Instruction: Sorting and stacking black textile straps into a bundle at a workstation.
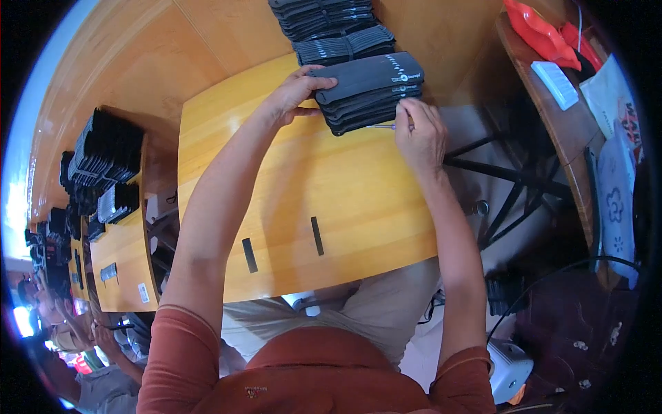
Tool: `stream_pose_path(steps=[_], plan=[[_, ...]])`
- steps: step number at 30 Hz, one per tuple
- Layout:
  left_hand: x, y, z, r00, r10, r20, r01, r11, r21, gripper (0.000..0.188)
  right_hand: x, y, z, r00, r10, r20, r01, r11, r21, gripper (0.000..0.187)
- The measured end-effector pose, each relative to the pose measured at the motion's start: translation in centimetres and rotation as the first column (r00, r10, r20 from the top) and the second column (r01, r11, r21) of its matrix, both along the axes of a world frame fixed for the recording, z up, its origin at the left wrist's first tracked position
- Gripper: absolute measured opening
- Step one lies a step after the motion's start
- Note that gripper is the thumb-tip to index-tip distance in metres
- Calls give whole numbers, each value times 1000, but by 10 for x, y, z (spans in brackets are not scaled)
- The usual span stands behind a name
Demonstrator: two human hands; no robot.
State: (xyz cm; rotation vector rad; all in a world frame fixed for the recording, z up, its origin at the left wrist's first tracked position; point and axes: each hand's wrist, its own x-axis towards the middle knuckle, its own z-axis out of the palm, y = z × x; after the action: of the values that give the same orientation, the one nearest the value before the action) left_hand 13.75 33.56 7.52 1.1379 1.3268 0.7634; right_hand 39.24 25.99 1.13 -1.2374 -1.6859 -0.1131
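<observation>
A stack of flat black panels (372, 84) with rounded corners and pale print lies at the far edge of the yellow wooden table (358, 186). My left hand (298, 93) grips its left end, thumb on the top panel and fingers lower at the side. At the stack's near right corner, my right hand (420, 131) is closed around a thin tool with a purple shaft (392, 126). The tool's slim pale tip points left along the bottom of the stack; its exact kind cannot be made out. Two short black strips (249, 255) lie on the table nearer to me.
More bundled black panels (345, 45) stand beyond the stack. On the left, another table (121, 286) carries tall black piles (103, 148), with a person (103, 372) beyond. At right, a brown table (552, 117) holds a red plastic bag (541, 31) and a pale-blue box (555, 84).
</observation>
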Motion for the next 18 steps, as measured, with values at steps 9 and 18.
stream_pose_path(steps=[9,18], plan=[[4,-13,3,998,-60,-23,59,998,-16,53,31,-5,-22,944,-99,315,227,887,-402,26],[1,-34,-6,999,-17,-31,19,997,69,57,27,3,-28,996,-37,-77,-9,851,-525,31]])
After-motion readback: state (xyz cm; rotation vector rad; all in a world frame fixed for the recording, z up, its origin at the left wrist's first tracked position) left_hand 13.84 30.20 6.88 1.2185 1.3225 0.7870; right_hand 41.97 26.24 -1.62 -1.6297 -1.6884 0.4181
